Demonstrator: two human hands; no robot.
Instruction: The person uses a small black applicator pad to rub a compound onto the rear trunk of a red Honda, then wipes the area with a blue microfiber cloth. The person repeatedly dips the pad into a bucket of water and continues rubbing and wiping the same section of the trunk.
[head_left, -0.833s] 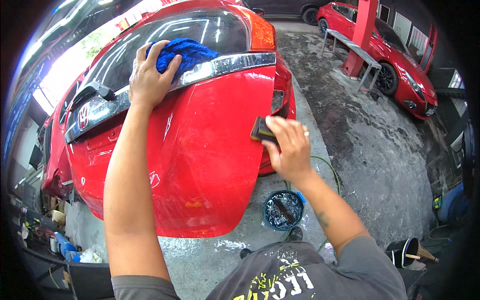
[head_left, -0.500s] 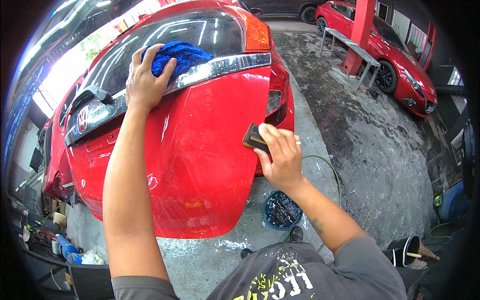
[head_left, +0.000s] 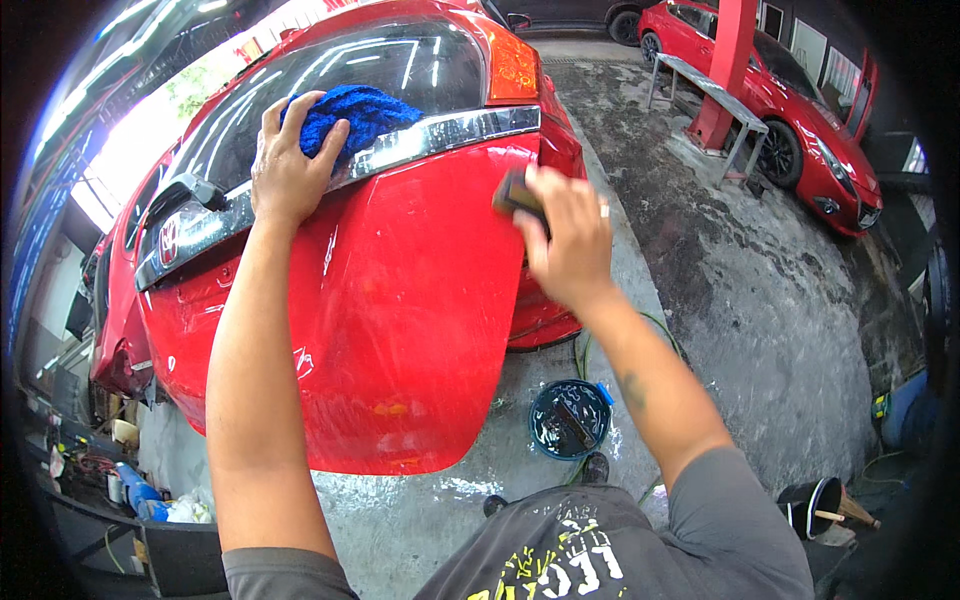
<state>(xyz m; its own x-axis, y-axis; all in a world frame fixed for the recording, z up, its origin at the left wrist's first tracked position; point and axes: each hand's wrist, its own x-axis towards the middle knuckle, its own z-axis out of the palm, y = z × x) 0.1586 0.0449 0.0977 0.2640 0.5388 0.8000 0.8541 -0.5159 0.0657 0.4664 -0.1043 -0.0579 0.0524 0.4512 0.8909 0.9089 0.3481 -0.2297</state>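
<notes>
In front of me is the raised red tailgate of a car, wet and scuffed with whitish marks. My left hand grips a bunched blue cloth against the rear window, just above the chrome trim strip. At the panel's right edge, my right hand holds a small dark block, probably a sanding block, slightly blurred by motion. Whether the block's face touches the paint is hard to tell.
A round bucket of dark water stands on the wet floor by my feet, a hose beside it. At right are a metal bench, a red pillar and another red car. A black bucket sits lower right.
My right hand has moved up along the tailgate's right edge with the block. The left hand stays in place on the blue cloth.
</notes>
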